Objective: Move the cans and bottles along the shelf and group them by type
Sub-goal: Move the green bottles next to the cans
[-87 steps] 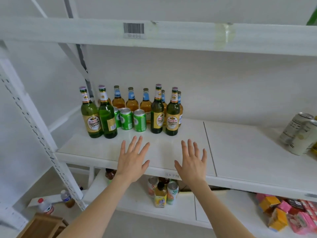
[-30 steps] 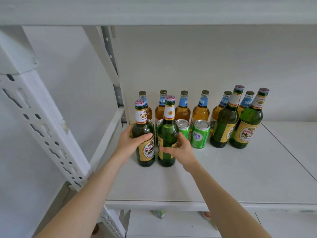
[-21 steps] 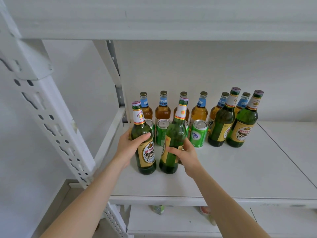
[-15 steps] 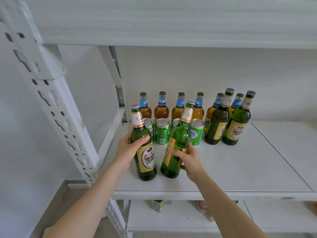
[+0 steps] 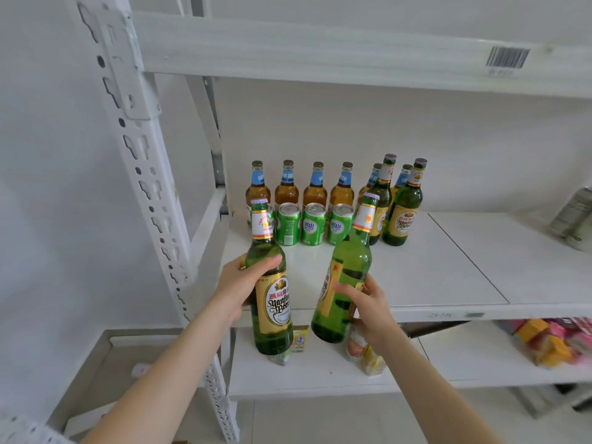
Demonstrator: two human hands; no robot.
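My left hand (image 5: pixel 241 283) grips a green beer bottle (image 5: pixel 270 293), held upright off the shelf (image 5: pixel 448 277) and in front of its edge. My right hand (image 5: pixel 368 302) grips a second green beer bottle (image 5: pixel 344 277), tilted to the right. On the shelf stand a row of green cans (image 5: pixel 314 228), several amber bottles with blue neck labels (image 5: pixel 315 187) behind them, and two more green beer bottles (image 5: pixel 404 209) at the right of the group.
A perforated white upright post (image 5: pixel 150 174) stands at the left. The upper shelf beam (image 5: pixel 320 49) hangs overhead. Silver cans (image 5: pixel 573 216) lie at the far right. The lower shelf holds small bottles (image 5: pixel 365 350) and coloured packets (image 5: pixel 551 341).
Both hands closed on the two front green bottles, lifted them off the shelf and pulled them toward me, past the shelf's front edge. The right bottle tipped to the right.
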